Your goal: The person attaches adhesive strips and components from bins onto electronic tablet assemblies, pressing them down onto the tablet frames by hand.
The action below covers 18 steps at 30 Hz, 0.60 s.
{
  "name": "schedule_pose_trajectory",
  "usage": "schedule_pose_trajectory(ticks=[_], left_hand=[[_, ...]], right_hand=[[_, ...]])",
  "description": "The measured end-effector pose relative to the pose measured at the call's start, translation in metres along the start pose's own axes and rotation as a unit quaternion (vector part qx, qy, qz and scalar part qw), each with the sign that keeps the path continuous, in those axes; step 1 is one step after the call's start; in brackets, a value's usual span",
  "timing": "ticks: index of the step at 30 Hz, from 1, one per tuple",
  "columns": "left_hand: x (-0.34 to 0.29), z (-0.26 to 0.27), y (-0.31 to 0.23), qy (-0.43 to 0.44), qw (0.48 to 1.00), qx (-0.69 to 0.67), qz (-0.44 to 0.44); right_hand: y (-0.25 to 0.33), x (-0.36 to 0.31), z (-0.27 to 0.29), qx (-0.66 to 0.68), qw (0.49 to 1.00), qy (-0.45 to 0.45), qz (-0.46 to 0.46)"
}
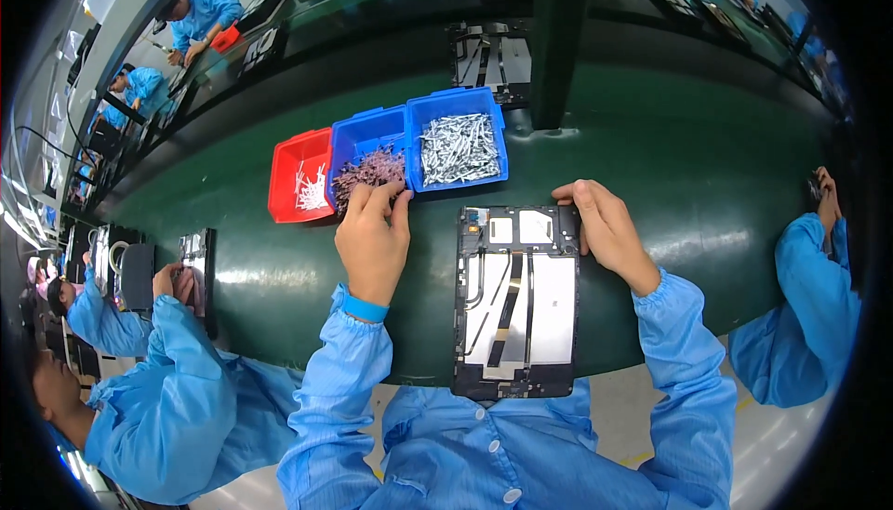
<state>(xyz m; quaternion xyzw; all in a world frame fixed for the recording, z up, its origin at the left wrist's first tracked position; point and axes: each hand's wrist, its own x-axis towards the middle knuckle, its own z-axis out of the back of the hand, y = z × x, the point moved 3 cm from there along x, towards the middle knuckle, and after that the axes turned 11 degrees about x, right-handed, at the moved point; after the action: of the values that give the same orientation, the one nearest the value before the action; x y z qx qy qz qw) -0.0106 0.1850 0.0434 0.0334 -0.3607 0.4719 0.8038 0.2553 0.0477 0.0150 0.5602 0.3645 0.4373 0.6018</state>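
Observation:
An opened tablet [550, 305] lies before me with its inner side up, showing silvery battery panels, black flat cables and a dark frame. At its upper right corner my right hand [609, 226] grips the edge, thumb and fingers bent round it. My left hand [374, 240], with a blue band at the wrist, is at the front rim of the middle blue bin [372, 127]. Its fingertips are pinched together beside a heap of small brownish-pink parts [374, 168]. Whatever they hold is too small or hidden to make out.
Left of the middle bin stands a red bin [288, 175] with small white strips; right of it, a blue bin [503, 152] full of silvery pieces. A dark green post [561, 54] rises behind them. Another opened tablet [514, 64] lies beyond. Co-workers in blue sit on both sides.

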Motion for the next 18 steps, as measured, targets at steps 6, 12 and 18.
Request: schedule_pose_trajectory(ticks=[6,12,18], left_hand=[[0.003,0.001,0.005,-0.019,0.999,-0.03,0.026],[0.003,-0.006,0.026,0.016,0.958,-0.244,0.152],[0.002,-0.002,0.027,-0.02,0.926,-0.336,0.173]], right_hand=[[0.0,0.0,0.0,-0.011,1.0,0.006,-0.018],[0.01,-0.005,-0.01,-0.139,0.983,0.034,0.116],[0.011,-0.006,-0.01,-0.158,0.98,0.033,0.119]])
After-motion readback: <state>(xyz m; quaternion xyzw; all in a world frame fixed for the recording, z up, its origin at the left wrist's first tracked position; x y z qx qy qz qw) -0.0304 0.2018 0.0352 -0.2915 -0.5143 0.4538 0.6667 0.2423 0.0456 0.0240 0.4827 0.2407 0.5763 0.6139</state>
